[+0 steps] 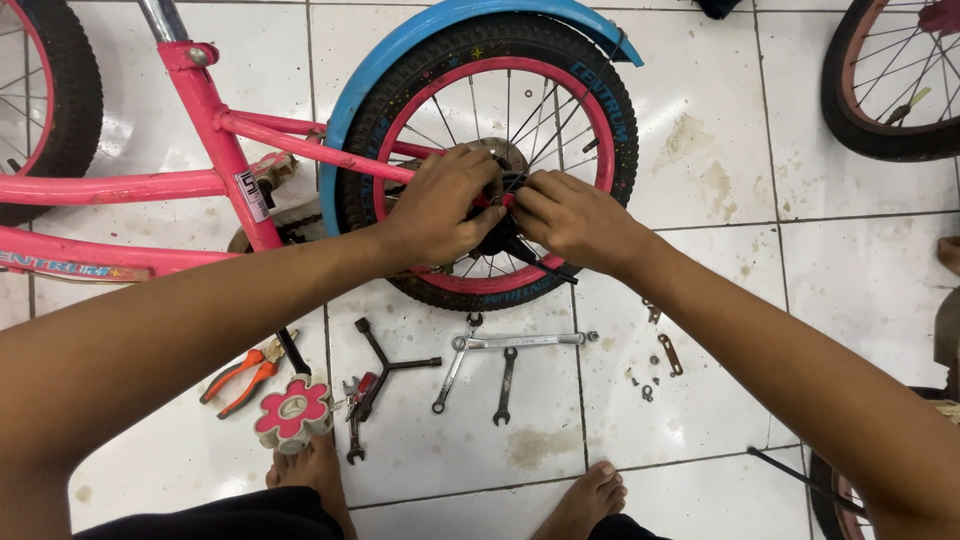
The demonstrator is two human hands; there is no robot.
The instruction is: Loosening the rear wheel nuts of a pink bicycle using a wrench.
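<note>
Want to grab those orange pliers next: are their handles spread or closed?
Spread. The orange pliers lie on the tiled floor with their two handles apart, angling away from each other.

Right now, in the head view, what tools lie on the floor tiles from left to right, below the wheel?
Orange-handled pliers → pink flower-shaped part → black Y-shaped wrench → silver spanners → small loose nuts and brackets.

Floor of glossy white square ceramic tiles (860, 290), divided by thin dark grout lines, marked with brownish stains and scuffs. Overhead light is reflected in soft glare patches. No walls or windows are shown.
</note>
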